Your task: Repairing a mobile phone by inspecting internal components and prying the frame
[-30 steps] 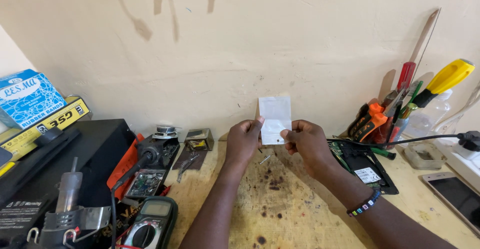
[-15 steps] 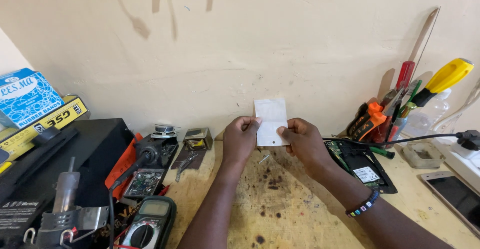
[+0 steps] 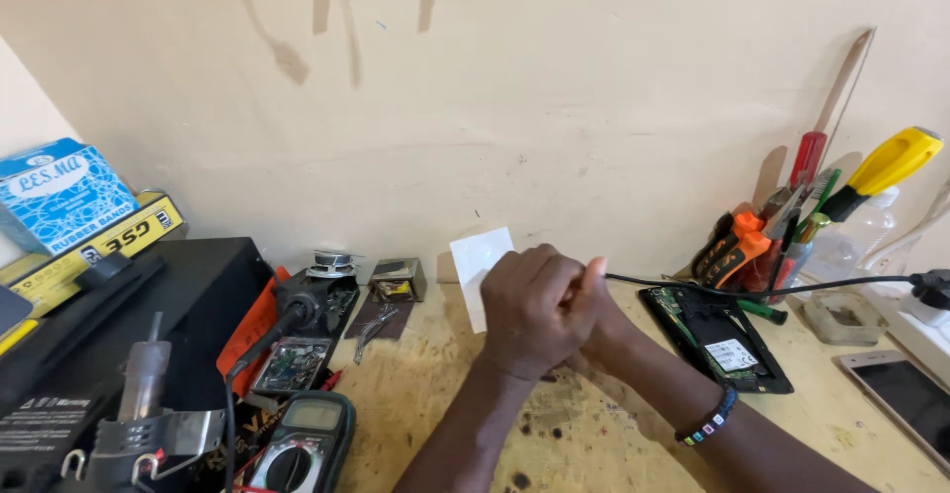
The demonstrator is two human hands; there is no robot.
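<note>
At the centre of the frame the two hands are pressed together over the scuffed, light wooden bench top (image 3: pixel 614 453). The left hand (image 3: pixel 534 310) lies in front, its back to the camera and its fingers curled around the edge of a small, white, rectangular paper sheet (image 3: pixel 479 265). The sheet stands up and to the left of the knuckles, tilted slightly, with the cream wall behind it. The right hand (image 3: pixel 597 327) is almost wholly hidden behind the left (only a fingertip and the wrist show), so its grip on the sheet cannot be made out. A beaded bracelet (image 3: pixel 708 424) circles the right forearm at lower right.

Just right of the hands lies an opened black device with a green circuit board (image 3: pixel 717 340), and a thin black cable (image 3: pixel 782 287) runs above it toward the right edge. Behind, at right, a cluster of screwdrivers and pliers with red, orange and yellow handles (image 3: pixel 802 216) leans on the wall. At lower left sits a dark green multimeter (image 3: pixel 302 443), with a black case (image 3: pixel 109 325) on the far left.
</note>
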